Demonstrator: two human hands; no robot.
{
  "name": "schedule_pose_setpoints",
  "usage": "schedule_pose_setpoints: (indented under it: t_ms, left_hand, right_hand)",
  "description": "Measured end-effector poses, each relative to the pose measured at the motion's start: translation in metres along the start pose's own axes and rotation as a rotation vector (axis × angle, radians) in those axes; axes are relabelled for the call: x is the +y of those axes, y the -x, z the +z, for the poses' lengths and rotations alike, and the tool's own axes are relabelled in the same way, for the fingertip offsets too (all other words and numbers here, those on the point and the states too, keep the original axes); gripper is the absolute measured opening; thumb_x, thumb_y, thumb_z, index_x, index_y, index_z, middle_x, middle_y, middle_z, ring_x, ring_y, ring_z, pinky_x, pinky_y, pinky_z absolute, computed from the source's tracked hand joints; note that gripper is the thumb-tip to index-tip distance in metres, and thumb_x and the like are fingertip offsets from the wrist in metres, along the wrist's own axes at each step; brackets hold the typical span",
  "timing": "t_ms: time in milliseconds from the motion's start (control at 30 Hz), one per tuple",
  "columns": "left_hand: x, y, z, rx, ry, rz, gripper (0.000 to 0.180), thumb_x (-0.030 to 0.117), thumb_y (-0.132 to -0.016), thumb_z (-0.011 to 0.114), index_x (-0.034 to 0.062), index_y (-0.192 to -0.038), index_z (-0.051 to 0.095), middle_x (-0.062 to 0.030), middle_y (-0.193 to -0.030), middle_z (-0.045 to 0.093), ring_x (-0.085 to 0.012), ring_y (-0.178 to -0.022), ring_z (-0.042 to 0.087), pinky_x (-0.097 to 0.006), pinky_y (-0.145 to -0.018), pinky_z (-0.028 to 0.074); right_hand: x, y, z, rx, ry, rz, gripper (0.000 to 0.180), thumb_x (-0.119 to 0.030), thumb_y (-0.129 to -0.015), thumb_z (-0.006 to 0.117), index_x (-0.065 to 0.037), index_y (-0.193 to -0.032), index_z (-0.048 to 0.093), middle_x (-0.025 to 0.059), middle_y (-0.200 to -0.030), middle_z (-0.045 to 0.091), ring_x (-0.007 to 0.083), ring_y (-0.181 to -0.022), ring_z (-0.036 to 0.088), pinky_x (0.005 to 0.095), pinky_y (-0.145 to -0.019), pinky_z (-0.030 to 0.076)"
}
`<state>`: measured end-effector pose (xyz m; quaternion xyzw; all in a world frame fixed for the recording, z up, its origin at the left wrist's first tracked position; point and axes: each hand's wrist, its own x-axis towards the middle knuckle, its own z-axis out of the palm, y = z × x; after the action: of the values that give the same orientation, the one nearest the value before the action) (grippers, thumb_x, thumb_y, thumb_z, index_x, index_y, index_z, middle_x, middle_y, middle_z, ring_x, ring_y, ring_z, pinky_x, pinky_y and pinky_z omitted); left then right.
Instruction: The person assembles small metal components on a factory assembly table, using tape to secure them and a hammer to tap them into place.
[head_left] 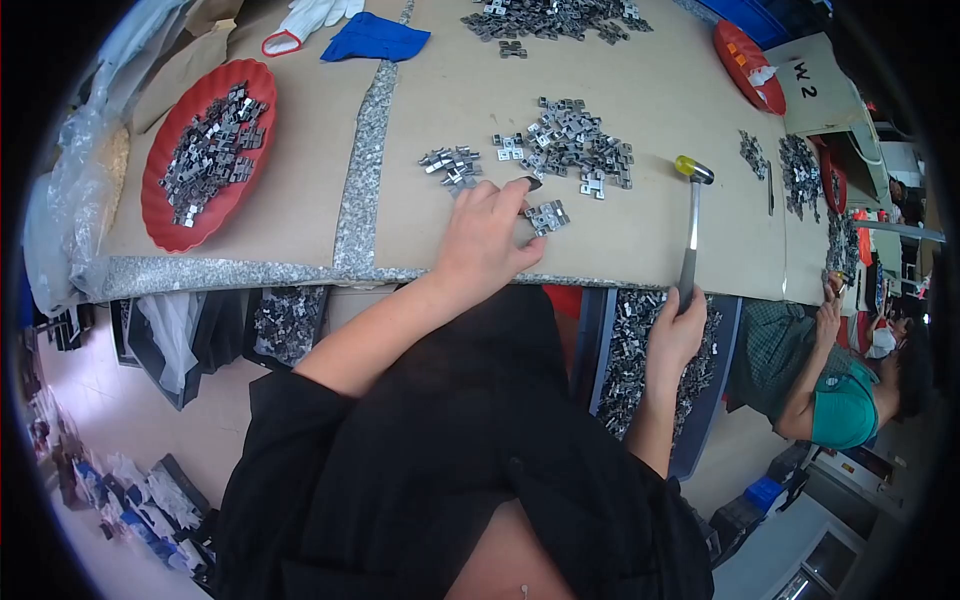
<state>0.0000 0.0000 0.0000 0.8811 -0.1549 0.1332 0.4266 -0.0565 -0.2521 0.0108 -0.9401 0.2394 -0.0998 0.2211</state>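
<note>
My left hand (482, 235) rests over the near part of the table, its thumb and fingers curled round the edge of a small silver metal bracket (547, 217). A black cover or patch shows at one fingertip. Just beyond these fingers lies a small cluster of similar metal brackets (452, 163). A larger heap of metal brackets (575, 138) spreads farther off, to the right. My right hand (678, 332) is closed round the dark grip of a small mallet (693, 215) at the table edge. Its shaft is silver, and its head is yellow at one end.
A red scalloped tray (262, 92) of brackets stands at left. Farther back lie a blue cloth (375, 38), a white glove (310, 18) and another bracket pile (555, 18). A bin (590, 385) of parts sits below the table. To the right, a person in green (845, 408) works.
</note>
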Motion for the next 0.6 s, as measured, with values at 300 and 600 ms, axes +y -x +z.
schedule_pose_setpoints:
  t_ms: [300,600]
  left_hand:
    - [-0.003,0.009,-0.005,0.112,-0.023,0.167,0.049,0.007,-0.057,0.071,-0.0018,-0.099,0.047,-0.0127,-0.085,0.055,-0.0278,-0.079,0.049,-0.036,-0.069,0.041]
    - [-0.053,0.018,-0.136,0.855,-0.454,-0.147,0.035,0.010,-0.064,0.068,-0.0011,-0.094,0.051,-0.0131,-0.087,0.054,-0.0288,-0.083,0.049,-0.038,-0.071,0.039]
  right_hand:
    - [-0.039,0.009,0.008,0.317,0.257,-0.584,0.031,-0.009,-0.076,0.055,0.004,-0.104,0.049,0.0188,-0.097,0.046,0.0324,-0.084,0.048,0.0386,-0.074,0.039]
    - [-0.068,0.014,0.027,0.036,-0.121,-0.667,0.021,-0.004,-0.076,0.054,0.001,-0.096,0.054,0.0178,-0.096,0.048,0.0317,-0.086,0.049,0.0363,-0.075,0.040]
